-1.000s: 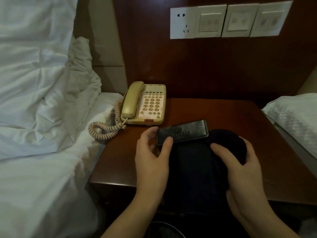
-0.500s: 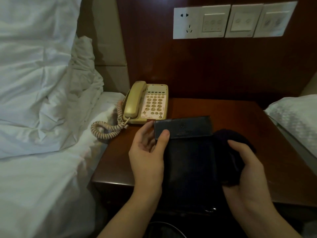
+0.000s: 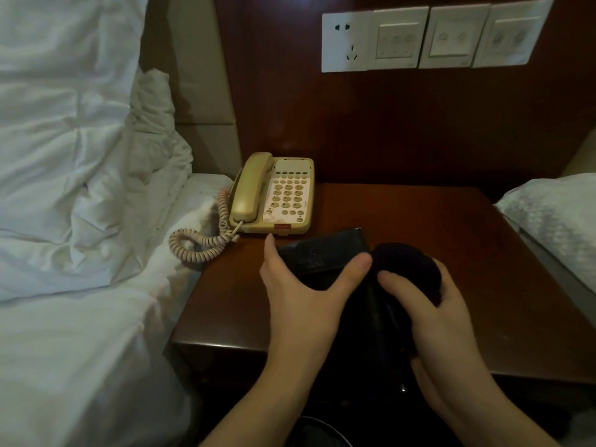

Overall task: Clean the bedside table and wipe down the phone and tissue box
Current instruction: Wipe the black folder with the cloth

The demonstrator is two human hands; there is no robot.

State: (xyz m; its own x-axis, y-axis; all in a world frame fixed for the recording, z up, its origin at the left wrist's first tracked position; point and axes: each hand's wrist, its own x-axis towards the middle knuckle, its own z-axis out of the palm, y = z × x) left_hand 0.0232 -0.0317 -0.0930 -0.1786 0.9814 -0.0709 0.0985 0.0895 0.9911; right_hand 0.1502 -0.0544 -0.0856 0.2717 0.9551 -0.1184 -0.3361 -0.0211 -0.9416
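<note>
Wiping the black leather tissue box (image 3: 322,253) at the bedside table's (image 3: 451,227) front edge.
I'm gripping it with my left hand (image 3: 303,295), fingers spread; my right hand (image 3: 432,314) is clutching the dark cloth (image 3: 406,269); the phone (image 3: 274,195) probably comes next.

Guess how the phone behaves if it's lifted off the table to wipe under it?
The phone looks like a rigid plastic shell, so it probably lifts stiffly. Its handset merely rests in the cradle and may slide off if tilted. The coiled cord drapes onto the bed, so it would likely drag and tug.
</note>
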